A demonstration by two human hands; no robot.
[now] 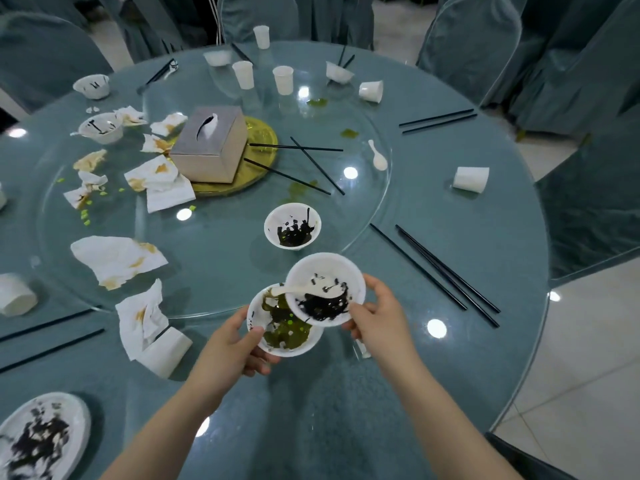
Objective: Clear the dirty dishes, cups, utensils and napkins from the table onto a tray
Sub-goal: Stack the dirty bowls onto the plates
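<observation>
Now right hand (pixel 375 313) tilts bowl (pixel 325 289) over left-held bowl (pixel 284 327).

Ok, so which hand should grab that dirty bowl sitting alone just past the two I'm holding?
Probably the right hand, once its tilted bowl nests into the green-stained bowl that the left hand grips. The lone bowl sits just beyond, nearer the right hand.

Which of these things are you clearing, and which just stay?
To clear: bowl with spoon in right hand, green-stained bowl in left hand, third bowl, napkins, chopsticks, cups.
Stays: tissue box, chairs.
</observation>
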